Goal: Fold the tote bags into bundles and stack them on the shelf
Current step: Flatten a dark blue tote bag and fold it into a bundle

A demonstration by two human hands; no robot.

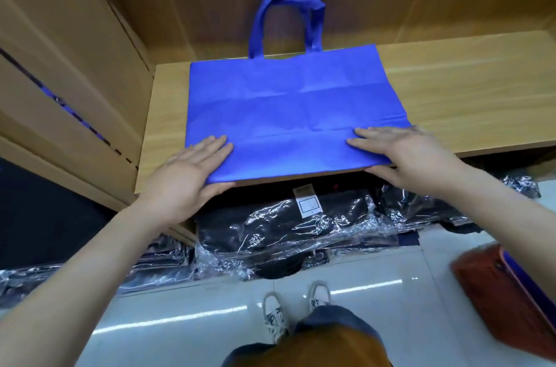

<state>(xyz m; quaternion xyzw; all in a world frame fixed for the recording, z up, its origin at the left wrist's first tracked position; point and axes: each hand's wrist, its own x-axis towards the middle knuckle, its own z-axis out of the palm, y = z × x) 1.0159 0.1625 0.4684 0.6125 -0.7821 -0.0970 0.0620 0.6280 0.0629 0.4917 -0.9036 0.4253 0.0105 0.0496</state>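
Note:
A blue tote bag point(288, 102) lies flat on the wooden shelf point(466, 90), handles point(285, 14) pointing away toward the back wall. Its near edge hangs slightly over the shelf's front. My left hand point(186, 174) rests on the bag's near left corner, fingers straight on top and thumb under the edge. At the near right corner my right hand point(409, 153) lies the same way, fingers flat on the fabric and thumb below the edge. Crease lines cross the bag.
Cardboard boxes point(60, 81) stand at the left of the shelf. Under the shelf lie dark goods in clear plastic wrap point(294, 231) on the white tiled floor. A red-brown object point(505, 300) sits at the lower right. My shoes point(294, 309) show below.

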